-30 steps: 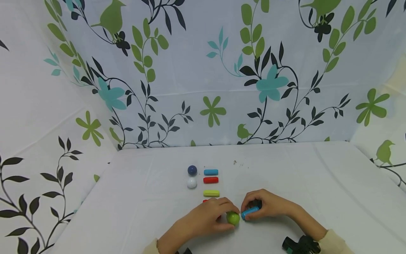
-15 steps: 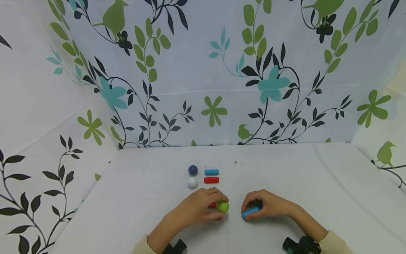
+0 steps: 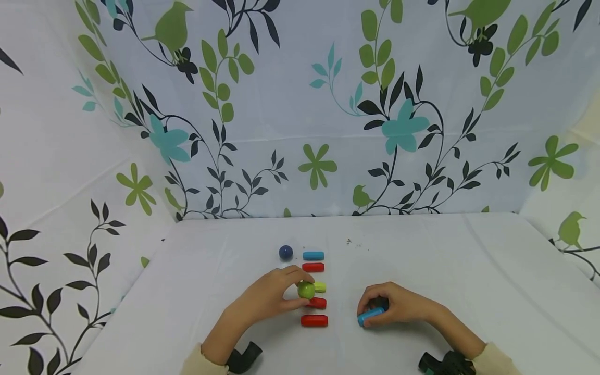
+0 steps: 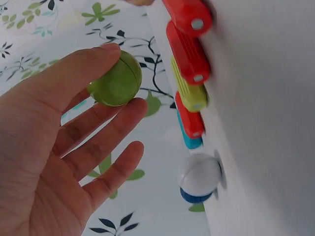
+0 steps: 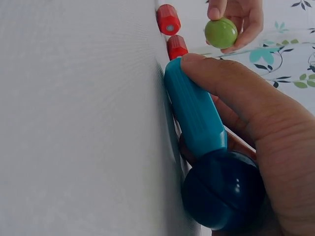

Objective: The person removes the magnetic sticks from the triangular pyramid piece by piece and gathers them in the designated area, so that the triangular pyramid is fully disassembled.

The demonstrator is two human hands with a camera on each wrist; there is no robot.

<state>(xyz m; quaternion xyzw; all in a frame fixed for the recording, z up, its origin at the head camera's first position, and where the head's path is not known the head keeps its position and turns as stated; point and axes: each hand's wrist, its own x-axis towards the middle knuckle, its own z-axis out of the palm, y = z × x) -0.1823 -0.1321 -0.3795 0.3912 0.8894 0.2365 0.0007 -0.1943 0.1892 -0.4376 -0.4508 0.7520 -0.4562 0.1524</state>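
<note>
My left hand (image 3: 267, 292) pinches a glossy green ball (image 3: 306, 290) between thumb and fingertips, raised above the white table. It overlaps the left end of a yellow-green rod (image 3: 320, 287) in the head view. My right hand (image 3: 398, 303) rests low at the table and grips a blue rod (image 3: 371, 316) between thumb and fingers. At the near end of that rod sits a dark blue ball (image 5: 224, 191), touching it, as the right wrist view shows. Short red rods (image 3: 314, 321) with metal dots in their ends lie left of the right hand.
A column of rods lies mid-table, with a blue rod (image 3: 313, 255) farthest back and a red rod (image 3: 313, 267) before it. Left of it stands a dark blue ball (image 3: 286, 253). A white ball (image 4: 201, 174) is hidden by my left hand in the head view. Patterned cloth (image 3: 262, 156) rises behind.
My left hand has carried the green ball left and away from the right hand, uncovering the red rods and covering the white ball. The right hand has stayed put with the blue rod.
</note>
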